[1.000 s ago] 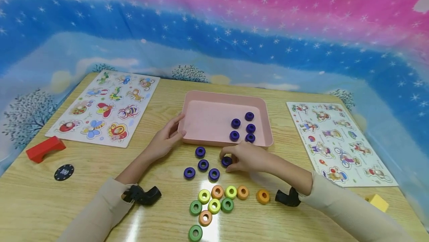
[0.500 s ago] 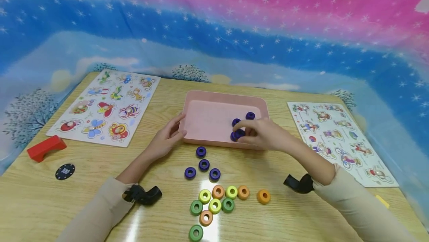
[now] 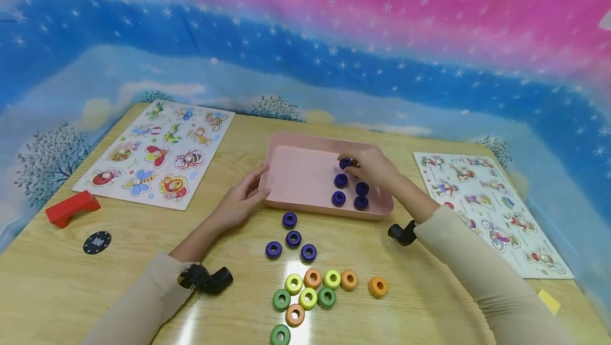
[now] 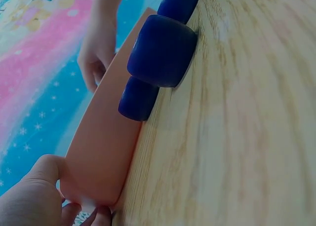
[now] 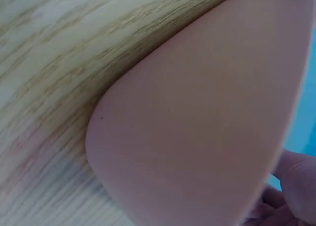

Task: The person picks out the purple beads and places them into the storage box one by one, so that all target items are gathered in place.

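My right hand (image 3: 372, 167) reaches over the right part of the pink tray (image 3: 300, 175), pinching a dark purple ring (image 3: 345, 163) between thumb and fingers near the back wall. Several more purple rings, such as this near one (image 3: 338, 199), lie in the tray's right half. At the tray's left end my left hand (image 3: 236, 201) holds the near corner, thumb at the rim and fingertips lower on the wall, as the left wrist view shows. The right wrist view shows mostly the tray's outer wall (image 5: 187, 112), which partly hides my right hand (image 5: 291, 191).
Several purple rings (image 3: 293, 239) sit in front of the tray; nearer lie yellow, orange and green rings (image 3: 307, 298). Picture puzzle boards stand left (image 3: 157, 156) and right (image 3: 491, 212). A red block (image 3: 72, 208), black 100 chip (image 3: 97, 242) and yellow block (image 3: 549, 301) lie at the sides.
My right hand took a purple ring from the table in front of the tray, lifted it over the near wall and carried it toward the back. My left hand stays at the tray's left end.
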### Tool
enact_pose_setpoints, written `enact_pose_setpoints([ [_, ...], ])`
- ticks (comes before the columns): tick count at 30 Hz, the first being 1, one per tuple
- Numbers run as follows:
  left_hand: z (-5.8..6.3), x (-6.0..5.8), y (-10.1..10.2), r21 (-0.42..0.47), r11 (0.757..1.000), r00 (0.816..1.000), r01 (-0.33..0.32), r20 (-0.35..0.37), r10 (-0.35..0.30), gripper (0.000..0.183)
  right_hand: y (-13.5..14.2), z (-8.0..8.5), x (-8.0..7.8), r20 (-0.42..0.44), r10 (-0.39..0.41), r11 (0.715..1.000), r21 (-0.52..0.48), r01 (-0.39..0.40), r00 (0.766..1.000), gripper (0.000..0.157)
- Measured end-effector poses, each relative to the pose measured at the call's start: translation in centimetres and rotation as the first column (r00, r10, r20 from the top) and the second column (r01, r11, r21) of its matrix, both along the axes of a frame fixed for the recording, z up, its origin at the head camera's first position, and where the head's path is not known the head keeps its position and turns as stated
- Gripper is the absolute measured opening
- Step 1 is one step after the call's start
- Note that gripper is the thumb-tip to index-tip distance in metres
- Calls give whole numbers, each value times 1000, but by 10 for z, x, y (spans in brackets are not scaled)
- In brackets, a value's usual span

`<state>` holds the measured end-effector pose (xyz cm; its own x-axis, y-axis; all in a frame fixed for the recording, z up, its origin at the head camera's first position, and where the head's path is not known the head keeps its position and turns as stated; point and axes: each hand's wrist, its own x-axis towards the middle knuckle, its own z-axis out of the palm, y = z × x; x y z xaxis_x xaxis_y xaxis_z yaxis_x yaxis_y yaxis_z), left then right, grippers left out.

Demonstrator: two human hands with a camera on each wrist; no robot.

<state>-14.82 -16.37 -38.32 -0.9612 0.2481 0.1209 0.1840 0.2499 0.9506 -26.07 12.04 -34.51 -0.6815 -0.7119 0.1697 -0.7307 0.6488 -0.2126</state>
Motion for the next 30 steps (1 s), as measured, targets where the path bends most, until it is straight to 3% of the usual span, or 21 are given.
enact_pose_setpoints([
  [4,0,2,1,-2,1000,1000,1,8,-1,50,-1,-10,-2,-2,32,999,28,-32,999,24],
  [13,0,1,2,28,1000,1000,13,-4,-13,50,-1,-14,-4,83,0,996,93,-8,997,30],
  [18,0,2,1,15,1000,1000,4,-1,-4,50,0,-4,1,59,23,1000,15,-24,998,44],
  [22,0,1,1,11,1000,1000,5,-1,-5,50,1,11,13,30,68,996,-68,-65,997,51],
  [26,1,2,2,2,1000,1000,3,3,-3,50,-2,29,35,101,143,989,-58,-138,984,46],
  [30,1,2,2,-13,1000,1000,-8,8,8,49,-11,37,63,251,251,966,-3,-259,935,36],
])
